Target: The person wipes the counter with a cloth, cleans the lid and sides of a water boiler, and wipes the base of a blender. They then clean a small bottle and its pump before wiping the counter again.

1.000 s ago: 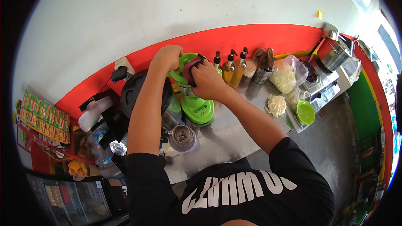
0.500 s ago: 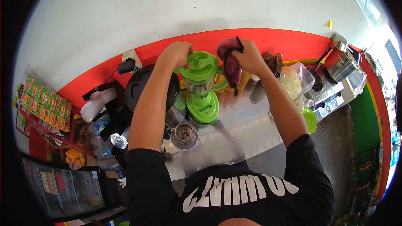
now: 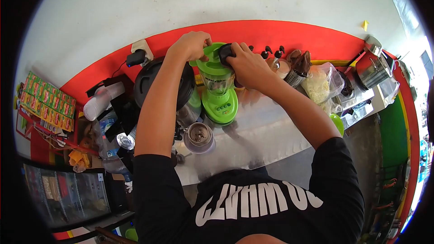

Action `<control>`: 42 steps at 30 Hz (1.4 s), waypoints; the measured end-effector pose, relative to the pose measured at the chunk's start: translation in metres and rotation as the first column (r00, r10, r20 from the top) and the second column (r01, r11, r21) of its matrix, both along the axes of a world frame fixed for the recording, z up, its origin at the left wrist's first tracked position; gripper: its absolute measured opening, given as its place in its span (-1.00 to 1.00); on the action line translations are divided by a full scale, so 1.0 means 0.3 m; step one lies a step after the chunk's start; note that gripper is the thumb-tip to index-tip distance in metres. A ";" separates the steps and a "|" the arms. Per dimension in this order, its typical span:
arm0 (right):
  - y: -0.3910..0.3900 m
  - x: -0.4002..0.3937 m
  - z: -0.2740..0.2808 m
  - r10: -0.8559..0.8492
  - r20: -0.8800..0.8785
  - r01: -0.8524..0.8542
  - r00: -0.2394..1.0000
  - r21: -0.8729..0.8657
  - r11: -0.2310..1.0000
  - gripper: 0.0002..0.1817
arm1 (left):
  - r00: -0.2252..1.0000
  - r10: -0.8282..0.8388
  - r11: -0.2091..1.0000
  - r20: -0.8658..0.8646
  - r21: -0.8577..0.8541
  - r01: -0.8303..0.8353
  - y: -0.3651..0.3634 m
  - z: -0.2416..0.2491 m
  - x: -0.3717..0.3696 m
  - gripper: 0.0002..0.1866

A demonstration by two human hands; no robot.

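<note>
A green blender (image 3: 220, 107) with a clear jug stands on the metal counter, its green lid (image 3: 211, 66) in place. My left hand (image 3: 193, 46) is at the left side of the lid, fingers bent over its edge with the thumb low. My right hand (image 3: 248, 67) presses a bunched cloth (image 3: 225, 54) against the lid's right side. Only a dark part of the cloth shows; the rest is hidden under the fingers. In front of the blender sits a metal cup-like container (image 3: 199, 134) with dark bits inside.
A large black-lidded container (image 3: 156, 88) stands left of the blender. To the right are pump bottles (image 3: 274, 61), a grater-like metal cylinder (image 3: 295, 77) and a plastic bag of pale food (image 3: 319, 86). Sachet strips (image 3: 47, 101) hang at far left. The metal counter (image 3: 266, 131) reflects light.
My right hand has brought the maroon, dark-edged cloth leftward from beside the blender onto its lid. My left hand stays at the lid. The view has shifted slightly.
</note>
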State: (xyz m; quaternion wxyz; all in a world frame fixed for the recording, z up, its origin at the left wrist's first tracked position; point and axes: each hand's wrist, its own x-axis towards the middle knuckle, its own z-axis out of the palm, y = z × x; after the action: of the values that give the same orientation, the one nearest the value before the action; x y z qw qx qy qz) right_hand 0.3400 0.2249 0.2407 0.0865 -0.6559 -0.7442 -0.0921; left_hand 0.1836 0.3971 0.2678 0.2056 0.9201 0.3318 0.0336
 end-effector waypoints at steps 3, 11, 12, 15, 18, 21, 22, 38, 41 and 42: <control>0.044 0.045 -0.043 0.040 -0.128 -0.046 0.991 -0.046 0.998 -0.62 | 0.999 0.045 0.999 -0.020 -0.010 -0.045 -0.024 0.018 0.002 -0.44; 0.111 0.175 0.076 0.025 -0.934 0.064 0.356 0.051 0.997 -0.66 | 0.998 0.046 0.996 -0.034 0.078 -0.043 -0.038 0.019 -0.017 -0.40; 0.110 0.161 0.083 -0.018 -0.832 0.212 0.555 0.121 0.970 -0.65 | 0.999 0.039 0.997 -0.029 0.070 -0.037 -0.039 0.018 -0.021 -0.39; 0.078 0.093 0.065 0.085 -0.682 0.142 0.727 0.271 0.952 -0.61 | 0.999 0.033 0.999 -0.016 0.025 -0.033 -0.024 0.011 -0.023 -0.38; 0.075 0.084 -0.057 0.102 -0.496 -0.039 0.862 0.137 0.990 -0.42 | 0.997 0.022 0.998 0.068 -0.067 -0.018 0.008 -0.027 -0.035 -0.36; 0.104 0.062 -0.058 0.229 -0.386 -0.190 0.894 0.136 0.972 -0.31 | 0.981 0.041 0.988 0.189 -0.156 -0.011 0.040 -0.082 -0.050 -0.34; 0.121 0.055 -0.044 0.224 -0.379 -0.212 0.898 0.074 0.974 -0.30 | 0.981 0.049 0.987 0.188 -0.160 -0.018 0.041 -0.090 -0.057 -0.34; 0.231 -0.057 -0.017 0.276 -0.462 -0.310 0.843 0.002 0.951 -0.50 | 0.917 0.049 0.986 0.395 -0.168 0.020 -0.027 -0.141 -0.151 -0.26; 0.147 -0.090 -0.103 0.328 -0.178 -0.264 0.928 0.310 0.913 -0.61 | 0.881 -0.004 0.995 0.472 -0.084 0.049 -0.012 -0.207 -0.153 -0.30; 0.115 -0.100 -0.090 0.308 -0.129 -0.265 0.943 0.271 0.925 -0.71 | 0.832 0.003 0.977 0.555 -0.180 0.116 0.002 -0.230 -0.149 -0.34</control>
State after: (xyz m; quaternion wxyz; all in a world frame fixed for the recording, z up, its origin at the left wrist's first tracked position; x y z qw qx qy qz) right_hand 0.3100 0.2594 0.2138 0.2437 -0.5290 -0.8047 -0.1155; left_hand 0.1390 0.3975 0.1989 0.3879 0.8541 0.2325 0.2570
